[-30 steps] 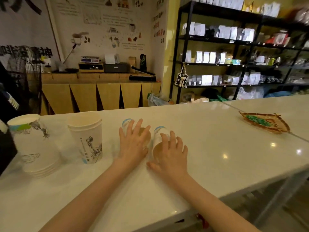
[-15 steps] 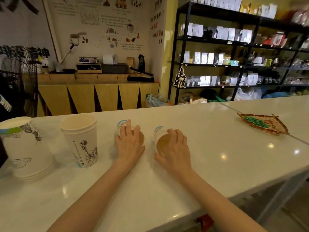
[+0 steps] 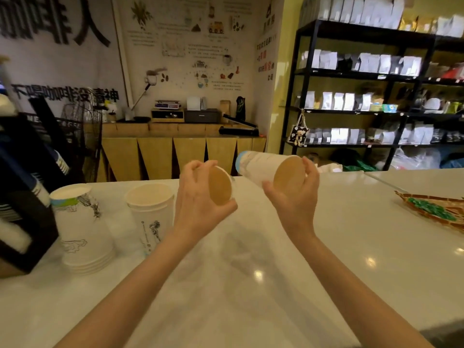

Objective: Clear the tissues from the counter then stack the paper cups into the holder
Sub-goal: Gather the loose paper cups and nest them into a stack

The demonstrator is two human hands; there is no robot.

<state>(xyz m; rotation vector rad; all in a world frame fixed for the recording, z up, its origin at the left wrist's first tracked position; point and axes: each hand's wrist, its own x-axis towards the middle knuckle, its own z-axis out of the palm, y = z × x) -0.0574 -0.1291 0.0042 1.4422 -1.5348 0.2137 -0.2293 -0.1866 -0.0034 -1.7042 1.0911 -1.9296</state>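
Note:
Each hand holds a white paper cup on its side in the air above the white counter [image 3: 251, 285], brown base facing me. My left hand [image 3: 198, 204] grips one paper cup [image 3: 220, 185] by its base. My right hand [image 3: 295, 197] grips the other paper cup [image 3: 261, 167], whose blue-edged mouth points away to the left. An upright cup [image 3: 150, 212] with a drawn figure stands left of my left hand. Further left is a stack of upside-down cups [image 3: 80, 229]. The black cup holder [image 3: 27, 222] sits at the left edge. No tissues are visible.
A patterned brown and green tray [image 3: 437, 209] lies at the counter's right. Behind the counter are a wooden cabinet [image 3: 175, 151] with devices on it and black shelves [image 3: 376, 96] of white bags.
Both hands have lifted their cups off the counter and tipped them on their sides, bases towards me. The camera view has tilted upward.

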